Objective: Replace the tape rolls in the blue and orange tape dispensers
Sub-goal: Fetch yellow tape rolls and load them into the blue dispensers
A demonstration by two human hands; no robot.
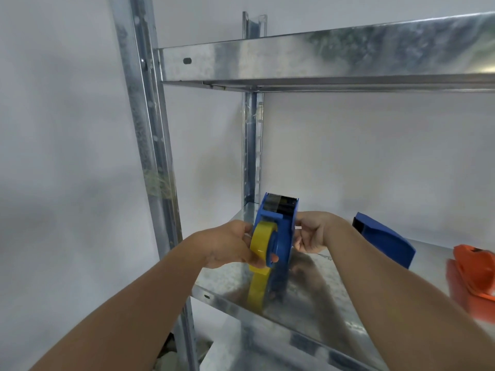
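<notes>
Upright blue dispenser (pixel 278 231) bears yellow tape roll (pixel 261 245); orange dispenser (pixel 474 274) lies right.

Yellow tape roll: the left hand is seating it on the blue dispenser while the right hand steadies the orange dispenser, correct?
Not quite. In the head view the right hand steadies the same blue dispenser, not the orange dispenser, which lies untouched on the shelf. The left hand does hold the yellow tape roll.

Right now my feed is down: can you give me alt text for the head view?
Both hands hold an upright blue plastic tape dispenser over a galvanised metal shelf: the left hand grips its yellow tape roll, the right hand steadies the far side. A separate blue plastic piece and an orange plastic tape dispenser lie on the shelf to the right.
</notes>
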